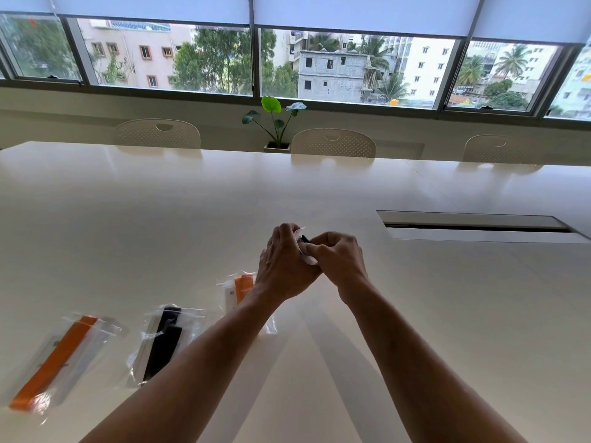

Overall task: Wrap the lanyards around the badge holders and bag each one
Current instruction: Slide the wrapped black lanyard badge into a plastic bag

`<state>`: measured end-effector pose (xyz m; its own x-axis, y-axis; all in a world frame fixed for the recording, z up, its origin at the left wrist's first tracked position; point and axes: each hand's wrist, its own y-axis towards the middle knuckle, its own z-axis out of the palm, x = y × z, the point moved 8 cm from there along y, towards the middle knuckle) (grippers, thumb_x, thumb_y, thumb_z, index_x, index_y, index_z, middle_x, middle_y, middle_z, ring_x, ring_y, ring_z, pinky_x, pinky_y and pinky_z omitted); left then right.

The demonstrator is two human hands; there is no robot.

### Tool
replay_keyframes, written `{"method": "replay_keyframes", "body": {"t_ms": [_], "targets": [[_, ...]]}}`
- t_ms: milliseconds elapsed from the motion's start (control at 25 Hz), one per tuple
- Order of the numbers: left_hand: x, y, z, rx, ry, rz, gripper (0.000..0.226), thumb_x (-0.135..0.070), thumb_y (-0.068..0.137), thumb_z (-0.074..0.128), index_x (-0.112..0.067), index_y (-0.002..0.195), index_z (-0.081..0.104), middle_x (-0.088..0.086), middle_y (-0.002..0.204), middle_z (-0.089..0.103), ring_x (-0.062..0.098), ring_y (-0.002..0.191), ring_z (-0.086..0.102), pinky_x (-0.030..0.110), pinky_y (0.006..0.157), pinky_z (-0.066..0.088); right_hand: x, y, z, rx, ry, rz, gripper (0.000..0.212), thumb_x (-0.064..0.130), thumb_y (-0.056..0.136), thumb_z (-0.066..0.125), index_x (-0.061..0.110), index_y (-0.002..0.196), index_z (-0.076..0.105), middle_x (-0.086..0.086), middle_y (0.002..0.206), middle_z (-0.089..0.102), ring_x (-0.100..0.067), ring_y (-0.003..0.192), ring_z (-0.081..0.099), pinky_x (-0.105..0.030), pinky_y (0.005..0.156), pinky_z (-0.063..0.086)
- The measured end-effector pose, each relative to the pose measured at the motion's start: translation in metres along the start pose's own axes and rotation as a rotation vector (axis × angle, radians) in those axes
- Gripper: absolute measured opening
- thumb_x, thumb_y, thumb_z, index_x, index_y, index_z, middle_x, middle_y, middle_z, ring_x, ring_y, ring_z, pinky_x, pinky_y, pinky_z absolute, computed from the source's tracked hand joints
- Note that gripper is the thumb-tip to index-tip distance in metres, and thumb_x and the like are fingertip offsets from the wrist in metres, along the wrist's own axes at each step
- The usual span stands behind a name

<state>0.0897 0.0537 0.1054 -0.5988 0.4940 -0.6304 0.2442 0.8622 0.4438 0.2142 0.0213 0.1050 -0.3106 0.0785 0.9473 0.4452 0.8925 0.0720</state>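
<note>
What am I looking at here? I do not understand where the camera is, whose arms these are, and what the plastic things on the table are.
There is no machine. A person wears one camera on the head, so you see that person's own bare arms from above. The left hand and the right hand meet over a white table and together hold a small clear bag with something dark inside; the fingers hide most of it. On the table lie three filled bags: an orange one, a black one and an orange one partly under the left arm.
</note>
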Motion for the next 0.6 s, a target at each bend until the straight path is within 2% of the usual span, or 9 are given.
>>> {"method": "replay_keyframes", "body": {"t_ms": [80, 200, 280, 400, 480, 600], "targets": [[-0.001, -0.001, 0.000, -0.005, 0.001, 0.008, 0.080, -0.042, 0.068, 0.079, -0.008, 0.126, 0.036, 0.008, 0.124, 0.047, 0.026, 0.112, 0.053, 0.041, 0.088, 0.048, -0.001, 0.002, 0.005, 0.088, 0.017, 0.021, 0.010, 0.028, 0.073, 0.079, 0.019, 0.072, 0.075, -0.001, 0.072, 0.073, -0.017, 0.074, 0.069, -0.032, 0.065, 0.055], [0.000, 0.000, 0.005, 0.066, -0.001, -0.016, 0.107, -0.052, 0.055, 0.086, -0.012, 0.136, 0.028, 0.008, 0.130, 0.043, 0.027, 0.118, 0.050, 0.048, 0.093, 0.047, -0.005, 0.002, 0.010, 0.238, 0.078, 0.069, 0.012, 0.026, 0.079, 0.078, 0.015, 0.076, 0.076, -0.008, 0.076, 0.075, -0.024, 0.075, 0.073, -0.037, 0.068, 0.062], [0.002, 0.000, 0.009, 0.138, -0.019, -0.050, 0.123, -0.060, 0.047, 0.085, -0.019, 0.142, 0.019, 0.006, 0.133, 0.039, 0.027, 0.122, 0.046, 0.050, 0.097, 0.045, -0.006, 0.005, 0.006, 0.270, 0.072, 0.051, 0.013, 0.027, 0.079, 0.078, 0.014, 0.077, 0.077, -0.008, 0.076, 0.076, -0.024, 0.077, 0.074, -0.037, 0.069, 0.062], [0.005, 0.004, 0.011, 0.260, -0.093, -0.057, 0.129, -0.067, 0.043, 0.083, -0.030, 0.145, 0.014, 0.000, 0.134, 0.036, 0.018, 0.122, 0.039, 0.042, 0.101, 0.041, -0.004, 0.011, -0.002, 0.292, 0.010, 0.007, 0.013, 0.024, 0.082, 0.076, 0.016, 0.072, 0.077, -0.005, 0.073, 0.075, -0.021, 0.072, 0.071, -0.035, 0.067, 0.059], [0.007, 0.006, 0.011, 0.370, -0.220, -0.069, 0.115, -0.069, 0.049, 0.078, -0.029, 0.142, 0.026, -0.003, 0.131, 0.045, 0.011, 0.115, 0.047, 0.035, 0.096, 0.047, -0.002, 0.014, -0.005, 0.329, 0.014, 0.000, 0.017, 0.017, 0.084, 0.074, 0.017, 0.067, 0.076, -0.006, 0.068, 0.073, -0.020, 0.066, 0.068, -0.037, 0.070, 0.058], [0.010, 0.008, 0.006, 0.429, -0.484, -0.112, 0.052, -0.056, 0.073, 0.074, -0.030, 0.113, 0.054, -0.001, 0.105, 0.067, 0.015, 0.095, 0.067, 0.028, 0.079, 0.058, 0.002, 0.016, -0.008, 0.400, 0.025, -0.025, 0.014, 0.010, 0.086, 0.072, 0.012, 0.072, 0.074, -0.008, 0.071, 0.071, -0.019, 0.068, 0.067, -0.034, 0.070, 0.059]]}}
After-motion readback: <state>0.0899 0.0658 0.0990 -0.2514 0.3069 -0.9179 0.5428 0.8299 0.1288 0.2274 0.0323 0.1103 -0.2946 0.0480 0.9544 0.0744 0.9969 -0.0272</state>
